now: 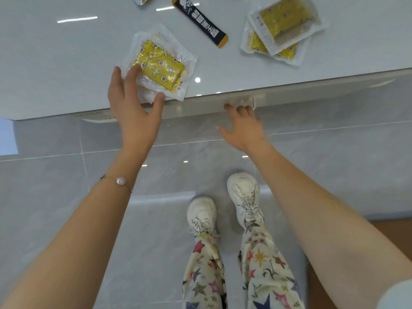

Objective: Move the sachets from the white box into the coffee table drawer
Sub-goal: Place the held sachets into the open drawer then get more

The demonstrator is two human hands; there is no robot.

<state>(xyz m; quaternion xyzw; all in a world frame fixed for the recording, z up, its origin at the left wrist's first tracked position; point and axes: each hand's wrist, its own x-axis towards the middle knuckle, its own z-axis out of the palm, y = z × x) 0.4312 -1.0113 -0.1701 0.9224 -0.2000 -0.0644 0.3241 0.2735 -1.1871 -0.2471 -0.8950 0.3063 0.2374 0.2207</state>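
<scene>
The left hand (133,101) is lying wide open on the nearest yellow sachet (161,68), index finger resting on its left side and thumb touching its near corner, not yet closing on it. The right hand (242,127) is reaching under the desk (66,63) edge to the drawer (301,91) front with fingers bent; it is blurred, so I cannot tell whether it is holding anything. The drawer is looking shut.

The step seems to be opening the drawer while gathering a sachet. Pulling straight back should be keeping the drawer from jamming, and pinching the whole sachet, possibly with another under it, would be safer than dragging it.

That sachet is sitting right at the desk's near edge, so a nudge could be tipping it onto the floor (55,175). A black stick sachet (200,24) and a pile of yellow sachets (282,30) are lying well apart, farther back. The white box is not in view
</scene>
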